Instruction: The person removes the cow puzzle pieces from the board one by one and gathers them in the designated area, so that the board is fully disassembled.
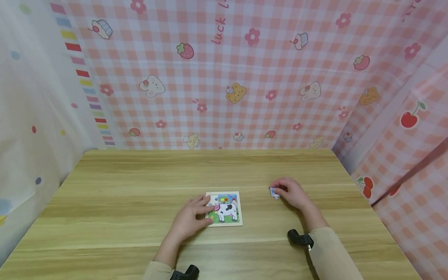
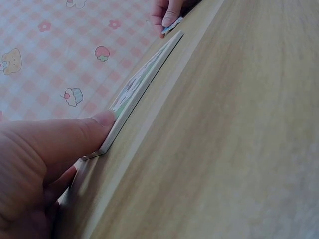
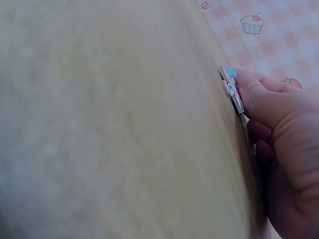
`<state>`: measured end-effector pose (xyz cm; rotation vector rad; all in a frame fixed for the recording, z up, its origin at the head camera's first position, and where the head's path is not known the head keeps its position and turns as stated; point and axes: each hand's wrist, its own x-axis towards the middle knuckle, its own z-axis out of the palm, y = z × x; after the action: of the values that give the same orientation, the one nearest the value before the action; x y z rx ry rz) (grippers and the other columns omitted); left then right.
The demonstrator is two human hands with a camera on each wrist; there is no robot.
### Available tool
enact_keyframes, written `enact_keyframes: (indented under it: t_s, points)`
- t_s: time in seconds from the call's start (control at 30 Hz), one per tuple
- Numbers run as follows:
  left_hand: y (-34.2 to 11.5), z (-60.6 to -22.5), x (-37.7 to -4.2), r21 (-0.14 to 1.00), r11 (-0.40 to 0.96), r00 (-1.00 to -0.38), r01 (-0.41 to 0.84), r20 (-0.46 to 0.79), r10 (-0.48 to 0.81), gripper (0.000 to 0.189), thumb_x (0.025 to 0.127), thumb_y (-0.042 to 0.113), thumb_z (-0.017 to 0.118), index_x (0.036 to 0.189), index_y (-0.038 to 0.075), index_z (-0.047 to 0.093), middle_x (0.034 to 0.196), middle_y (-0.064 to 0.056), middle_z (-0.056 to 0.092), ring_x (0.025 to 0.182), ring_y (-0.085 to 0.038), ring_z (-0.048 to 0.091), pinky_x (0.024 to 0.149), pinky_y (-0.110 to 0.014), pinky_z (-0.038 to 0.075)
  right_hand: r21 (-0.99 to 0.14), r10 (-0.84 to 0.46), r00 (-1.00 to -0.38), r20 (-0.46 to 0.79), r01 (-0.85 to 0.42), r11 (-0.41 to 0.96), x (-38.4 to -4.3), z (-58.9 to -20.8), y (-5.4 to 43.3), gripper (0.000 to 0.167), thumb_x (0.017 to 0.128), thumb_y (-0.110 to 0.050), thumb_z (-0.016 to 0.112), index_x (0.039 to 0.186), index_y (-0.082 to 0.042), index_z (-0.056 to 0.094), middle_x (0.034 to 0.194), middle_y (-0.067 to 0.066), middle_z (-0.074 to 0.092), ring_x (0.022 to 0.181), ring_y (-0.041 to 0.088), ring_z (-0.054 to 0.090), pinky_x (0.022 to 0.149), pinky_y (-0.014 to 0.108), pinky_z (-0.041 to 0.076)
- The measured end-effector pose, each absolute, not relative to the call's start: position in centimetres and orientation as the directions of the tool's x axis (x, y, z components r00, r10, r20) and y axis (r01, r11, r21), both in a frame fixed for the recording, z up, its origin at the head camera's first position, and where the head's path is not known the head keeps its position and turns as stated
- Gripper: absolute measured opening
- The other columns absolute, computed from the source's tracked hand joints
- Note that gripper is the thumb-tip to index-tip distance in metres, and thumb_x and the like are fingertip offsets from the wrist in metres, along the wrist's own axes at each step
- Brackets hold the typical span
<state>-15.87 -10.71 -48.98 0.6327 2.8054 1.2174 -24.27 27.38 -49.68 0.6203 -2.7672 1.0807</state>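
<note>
A square jigsaw board (image 1: 229, 217) with a pale frame and a cow picture lies flat on the table. My left hand (image 1: 190, 217) rests at its left side, fingers spread over the edge and onto the picture. In the left wrist view the thumb (image 2: 84, 132) touches the board's near edge. To the right of the board, my right hand (image 1: 292, 193) pinches a small blue puzzle piece (image 1: 273, 191) between thumb and fingers, close over the tabletop. The right wrist view shows the piece (image 3: 231, 88) edge-on, with rounded knobs; the fingers partly cover its face.
The wood-grain table (image 1: 133, 186) reaches back to a pink checked cloth (image 1: 210, 116) with printed fruit and animals. Pale dotted cloth (image 1: 38, 136) hangs at the left, and more checked cloth (image 1: 413, 163) at the right. Black wrist devices (image 1: 300, 238) sit at both sleeves.
</note>
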Motion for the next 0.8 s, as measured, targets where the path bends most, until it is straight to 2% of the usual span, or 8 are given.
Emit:
enact_keyframes:
  t_s: [0.33, 0.5, 0.63, 0.8]
  points:
    - [-10.8, -49.0, -15.9, 0.708, 0.614, -0.921, 0.348, 0.136, 0.366, 0.039, 0.086, 0.016, 0.084, 0.123, 0.007, 0.076, 0.150, -0.017, 0.054, 0.146, -0.042, 0.040, 0.122, -0.064, 0.020, -0.641, -0.319, -0.919, 0.231, -0.390, 0.661, -24.0, -49.5, 27.1, 0.010, 0.092, 0.004, 0.073, 0.098, -0.004, 0.074, 0.095, 0.006, 0.067, 0.089, 0.020, 0.058, 0.077, 0.030, 0.052]
    - [-10.7, -49.0, -15.8, 0.705, 0.615, -0.920, 0.352, 0.141, 0.365, 0.040, 0.085, 0.016, 0.084, 0.123, 0.007, 0.076, 0.150, -0.017, 0.055, 0.146, -0.042, 0.041, 0.122, -0.064, 0.021, -0.713, -0.266, -0.942, 0.203, -0.328, 0.619, -23.6, -49.3, 27.3, 0.008, 0.098, -0.002, 0.069, 0.104, 0.000, 0.074, 0.104, 0.013, 0.069, 0.094, 0.018, 0.061, 0.081, 0.027, 0.052]
    - [-10.6, -49.1, -15.9, 0.700, 0.618, -0.919, 0.358, 0.145, 0.368, 0.040, 0.085, 0.015, 0.084, 0.123, 0.006, 0.076, 0.149, -0.017, 0.055, 0.146, -0.042, 0.041, 0.122, -0.063, 0.022, -0.783, -0.211, -0.965, 0.156, -0.251, 0.569, -23.2, -48.9, 27.7, 0.018, 0.103, -0.009, 0.064, 0.113, 0.003, 0.071, 0.113, 0.017, 0.069, 0.100, 0.016, 0.061, 0.086, 0.024, 0.050]
    - [-10.6, -49.1, -15.9, 0.701, 0.621, -0.921, 0.352, 0.143, 0.361, 0.039, 0.085, 0.015, 0.084, 0.123, 0.007, 0.076, 0.150, -0.017, 0.055, 0.146, -0.042, 0.040, 0.122, -0.063, 0.021, -0.812, -0.212, -0.967, 0.143, -0.237, 0.534, -22.7, -48.5, 27.9, 0.027, 0.104, -0.013, 0.063, 0.124, 0.005, 0.067, 0.117, 0.018, 0.069, 0.102, 0.017, 0.061, 0.086, 0.023, 0.050]
